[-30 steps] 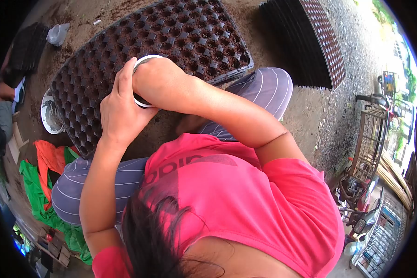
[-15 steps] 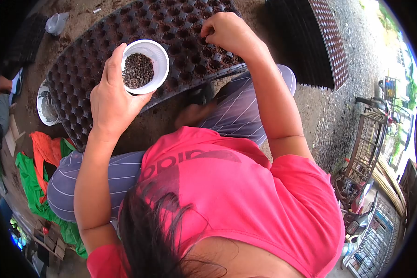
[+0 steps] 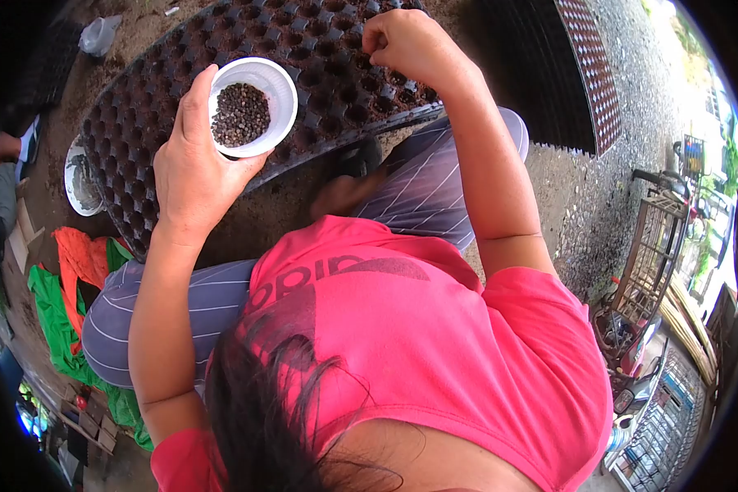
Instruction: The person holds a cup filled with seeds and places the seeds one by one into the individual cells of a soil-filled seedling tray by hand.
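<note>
Grey gravel [image 3: 600,205] (daylight [image 3: 672,82] glaring beyond it) borders the brownish earthen floor [image 3: 543,189].

Remotely, I watch a left hand [image 3: 198,176] grip a white cup [image 3: 284,102] of dark granules [image 3: 240,115] at upper left of the frame, while the right hand [image 3: 414,45], fingers curled, hovers at upper centre over a black cell tray [image 3: 324,53]. Stacked trays [image 3: 521,78] stand at upper right; orange cloth [image 3: 80,261] and green cloth [image 3: 51,316] lie crumpled at lower left.
</note>
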Demonstrator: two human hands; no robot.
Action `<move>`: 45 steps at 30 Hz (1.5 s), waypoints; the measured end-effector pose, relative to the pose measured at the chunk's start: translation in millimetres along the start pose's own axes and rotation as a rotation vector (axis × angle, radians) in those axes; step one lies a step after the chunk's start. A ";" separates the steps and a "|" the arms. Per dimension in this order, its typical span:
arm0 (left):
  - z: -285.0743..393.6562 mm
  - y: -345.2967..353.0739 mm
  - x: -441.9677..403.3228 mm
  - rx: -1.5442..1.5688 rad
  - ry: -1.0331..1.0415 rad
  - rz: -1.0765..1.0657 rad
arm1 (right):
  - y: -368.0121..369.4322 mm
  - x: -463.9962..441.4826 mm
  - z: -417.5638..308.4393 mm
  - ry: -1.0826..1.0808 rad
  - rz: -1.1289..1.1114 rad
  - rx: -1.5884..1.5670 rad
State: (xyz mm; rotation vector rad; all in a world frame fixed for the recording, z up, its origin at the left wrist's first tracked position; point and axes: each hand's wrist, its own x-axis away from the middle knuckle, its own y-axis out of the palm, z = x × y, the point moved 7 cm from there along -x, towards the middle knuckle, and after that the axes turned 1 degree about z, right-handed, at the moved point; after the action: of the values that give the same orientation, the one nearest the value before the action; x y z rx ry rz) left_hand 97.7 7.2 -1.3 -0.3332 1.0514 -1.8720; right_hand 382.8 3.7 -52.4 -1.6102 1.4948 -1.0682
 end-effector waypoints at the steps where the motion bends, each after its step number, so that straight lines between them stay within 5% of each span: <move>1: -0.3 -0.1 0.3 0.000 -0.001 -0.001 | 0.1 -0.1 0.5 0.016 -0.018 -0.012; 11: -0.4 -0.9 1.0 -0.012 -0.011 -0.006 | 1.4 -6.7 2.0 0.119 -0.031 -0.117; 14: -1.0 -0.7 0.7 -0.013 -0.012 -0.014 | -8.6 -18.2 -11.0 -0.120 0.187 -0.008; 16: -1.0 -0.9 0.3 -0.017 -0.015 -0.019 | -6.9 -25.9 -9.0 0.032 0.025 -0.114; 45: -0.7 -6.2 0.0 -0.062 0.088 0.035 | -11.9 -21.4 -20.9 -0.080 0.022 -0.046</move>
State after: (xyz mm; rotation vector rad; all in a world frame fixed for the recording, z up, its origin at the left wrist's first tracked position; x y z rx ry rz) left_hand 93.5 8.8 3.1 -0.2686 1.1689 -1.8397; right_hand 369.1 27.2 -35.3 -1.6450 1.4902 -0.9522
